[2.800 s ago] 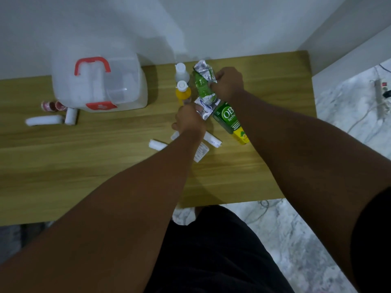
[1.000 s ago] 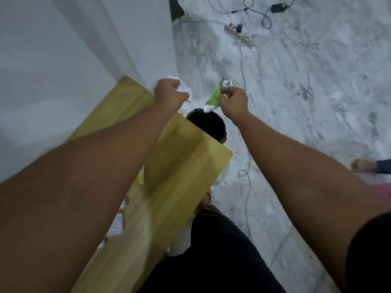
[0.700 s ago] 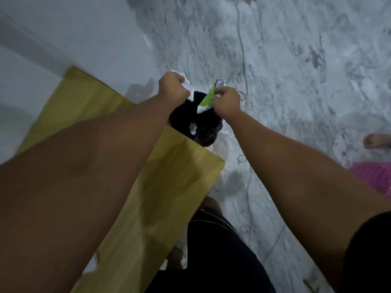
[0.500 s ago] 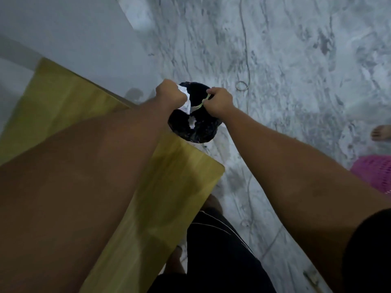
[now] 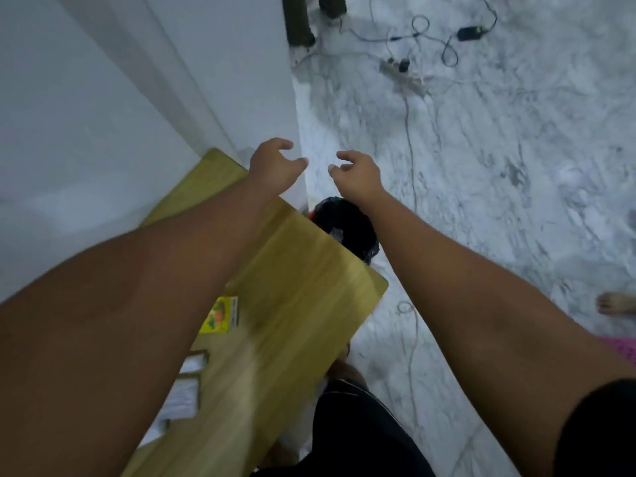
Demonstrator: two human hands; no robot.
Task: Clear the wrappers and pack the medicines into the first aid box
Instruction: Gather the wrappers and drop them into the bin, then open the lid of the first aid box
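Observation:
My left hand (image 5: 273, 165) and my right hand (image 5: 358, 173) hang in the air past the table's right end, fingers spread, holding nothing. Below them a black-lined bin (image 5: 344, 228) stands on the floor against the table's edge, with pale crumpled wrappers (image 5: 336, 233) inside. On the wooden table (image 5: 303, 304) a yellow medicine box (image 5: 220, 315) lies partly under my left forearm. White packets (image 5: 186, 397) lie nearer the front, half hidden by the same arm. The first aid box is out of view.
A white wall corner (image 5: 241, 98) rises beside the table. On the marble floor lie a power strip (image 5: 402, 72) with cables and a charger (image 5: 471, 31). Another person's bare foot (image 5: 616, 302) and a pink basket (image 5: 623, 351) sit at the right edge.
Both hands held wrappers over the bin half a second ago; now they are open and raised, and the wrappers are gone from them. The view has swung back toward the table.

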